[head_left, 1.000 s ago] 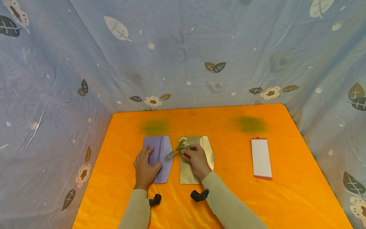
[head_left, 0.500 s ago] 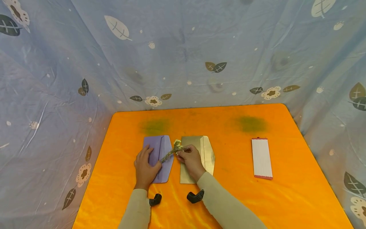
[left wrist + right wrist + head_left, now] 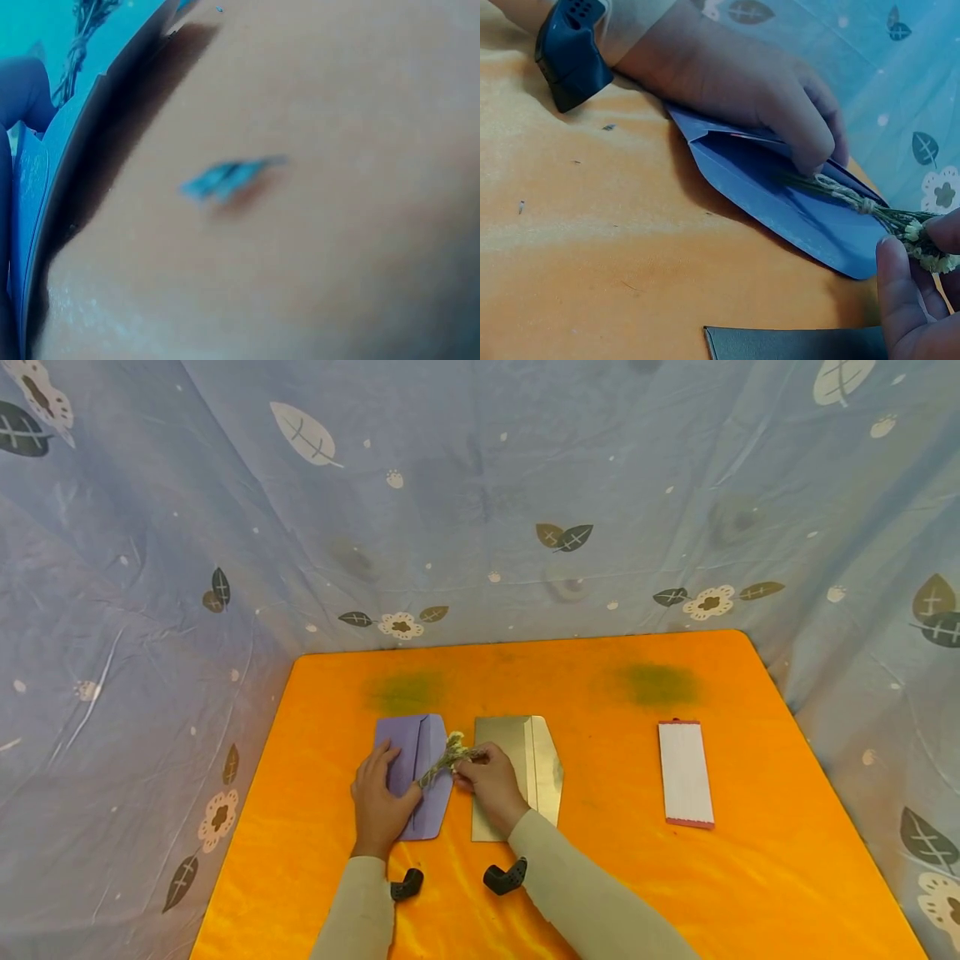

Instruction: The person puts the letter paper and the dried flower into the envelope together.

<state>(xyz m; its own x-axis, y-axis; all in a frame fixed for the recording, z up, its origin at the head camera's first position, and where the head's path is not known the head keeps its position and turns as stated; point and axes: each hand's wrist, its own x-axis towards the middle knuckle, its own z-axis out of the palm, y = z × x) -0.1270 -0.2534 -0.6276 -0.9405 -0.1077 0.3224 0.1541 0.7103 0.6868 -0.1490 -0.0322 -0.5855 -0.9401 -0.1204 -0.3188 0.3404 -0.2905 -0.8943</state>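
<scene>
A purple envelope lies on the orange cloth with its flap spread to the right. My left hand holds it from the left, the thumb at its gaping mouth, as the right wrist view shows. Between finger and thumb my right hand pinches a small bunch of dried flowers by its pale yellow heads. The tied stems slant down-left over the flap, their ends at the mouth beside my left thumb. How far they reach inside I cannot tell. Part of a gold envelope is hidden under my right hand and forearm.
Farther right on the orange cloth lies a white rectangular panel with red ends. A patterned blue curtain encloses the back and sides. Black devices stick out from both wrists.
My right hand has moved left and slightly down with the flower bunch, from over the gold envelope to the purple flap. The stems now meet the left thumb. The left hand stays put.
</scene>
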